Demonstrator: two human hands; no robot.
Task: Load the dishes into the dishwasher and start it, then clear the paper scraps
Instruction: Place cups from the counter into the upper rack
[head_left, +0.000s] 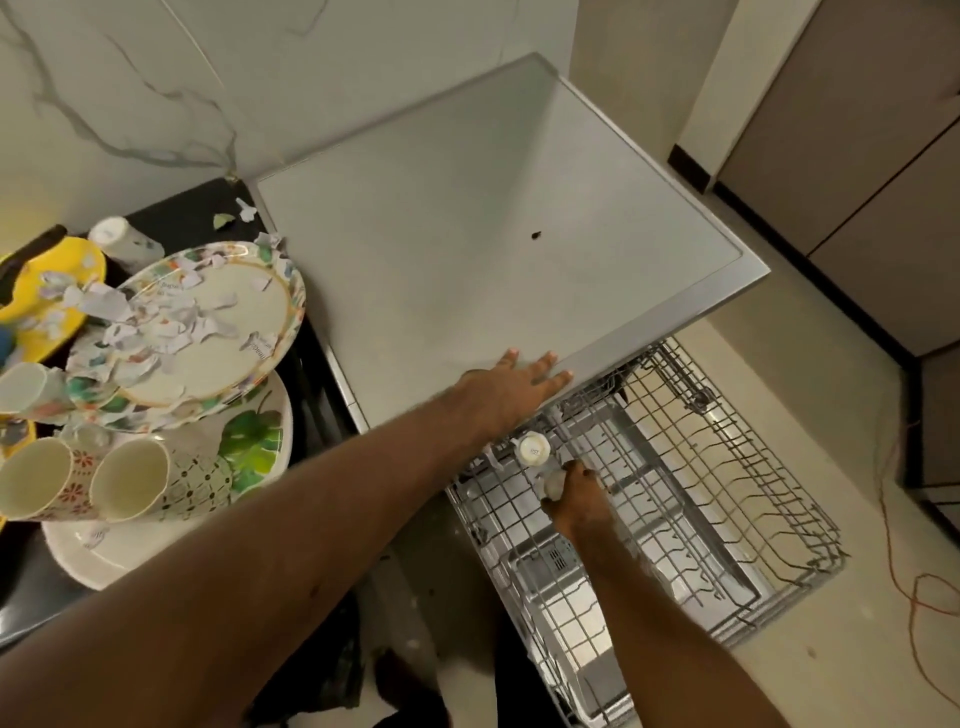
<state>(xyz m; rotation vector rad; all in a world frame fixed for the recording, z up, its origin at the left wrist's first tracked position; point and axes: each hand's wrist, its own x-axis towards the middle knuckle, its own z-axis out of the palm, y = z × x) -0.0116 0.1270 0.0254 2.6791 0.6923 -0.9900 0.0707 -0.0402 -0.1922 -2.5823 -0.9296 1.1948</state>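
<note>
The dishwasher's wire rack (727, 499) is pulled out low on the right. My right hand (576, 499) reaches down into it, shut on a small white cup (553, 484). Another white cup (534, 450) stands upside down in the rack just beyond. My left hand (514, 384) lies flat, fingers apart, on the front edge of the grey countertop (467, 234). On the left sits a stack of floral plates (218, 332) strewn with paper scraps (150, 322), with two patterned cups (83, 480) lying on their sides.
A yellow plate (49, 296) and a white cup (122, 239) stand behind the stack. A few scraps (244, 210) lie on the black surface by the wall. An orange cable (914, 592) runs across the floor to the right. Beige cabinets (857, 156) stand at the far right.
</note>
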